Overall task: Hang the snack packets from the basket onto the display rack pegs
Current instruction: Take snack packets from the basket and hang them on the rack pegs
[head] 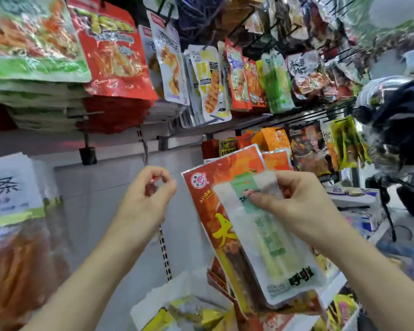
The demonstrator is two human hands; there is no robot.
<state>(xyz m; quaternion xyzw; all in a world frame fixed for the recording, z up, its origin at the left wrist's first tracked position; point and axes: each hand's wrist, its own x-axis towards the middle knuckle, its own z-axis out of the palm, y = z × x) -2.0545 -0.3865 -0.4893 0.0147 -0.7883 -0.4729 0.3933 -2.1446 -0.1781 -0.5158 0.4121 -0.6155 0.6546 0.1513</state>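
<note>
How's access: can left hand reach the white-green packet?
Probably yes: nothing lies between the left hand and the white-green packet, held frontmost by the right hand over an orange packet.

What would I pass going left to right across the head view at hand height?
White-labelled packets at the left edge → left hand → red-orange packet → white-and-green packet lying over it → right hand, pinching the white-and-green packet.
</note>
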